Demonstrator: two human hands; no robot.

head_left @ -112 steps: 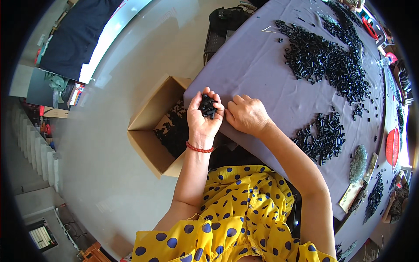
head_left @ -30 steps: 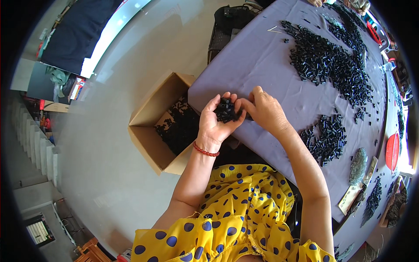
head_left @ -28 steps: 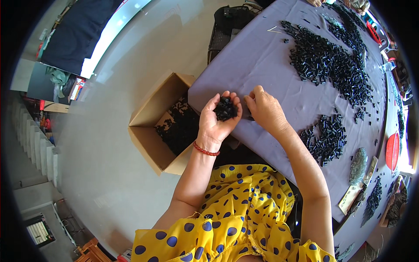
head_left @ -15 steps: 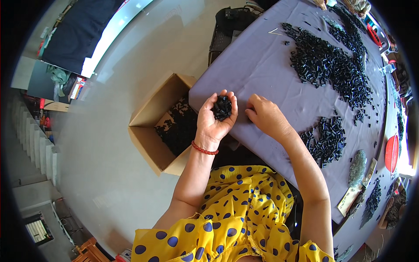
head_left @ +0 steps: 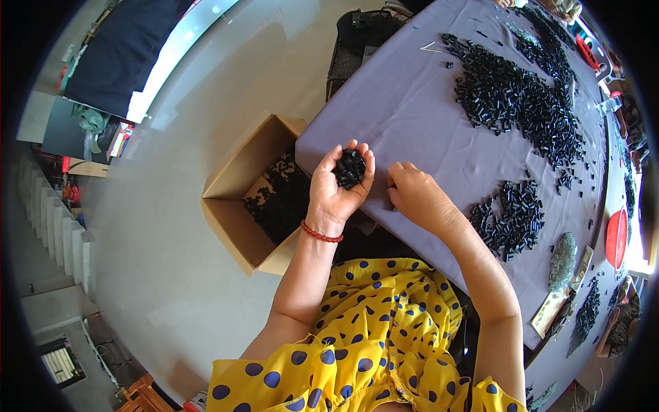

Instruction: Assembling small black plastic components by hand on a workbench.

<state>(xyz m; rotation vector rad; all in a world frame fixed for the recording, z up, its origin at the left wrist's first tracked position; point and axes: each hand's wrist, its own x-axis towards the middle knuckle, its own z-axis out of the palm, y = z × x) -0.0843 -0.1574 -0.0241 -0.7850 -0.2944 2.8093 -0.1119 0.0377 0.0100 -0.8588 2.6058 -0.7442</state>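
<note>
My left hand (head_left: 334,190) is cupped, palm up, over the table's near left corner. In its palm sits a heap of small black tube-shaped pieces (head_left: 350,169), with the fingers curled around them. A little to the right, my right hand (head_left: 419,194) is closed, back upward, above the cloth by the table edge. Its thumb and fingers are pressed together, and whatever is between them is hidden. Nearest to it on the table is a small pile of black pieces (head_left: 518,216). Beyond that spreads a much larger pile of the same pieces (head_left: 518,103).
An open cardboard box (head_left: 230,175) with black pieces inside stands below the table corner, on my left. The table has a grey-purple cloth (head_left: 384,110). Farther right lie a red basket (head_left: 616,238) and a clear bag (head_left: 563,261). Another person's hand (head_left: 509,3) is at the far end.
My right hand has moved slightly toward me, its fingers curled more downward. My left hand stays nearly still with the black pieces in it.
</note>
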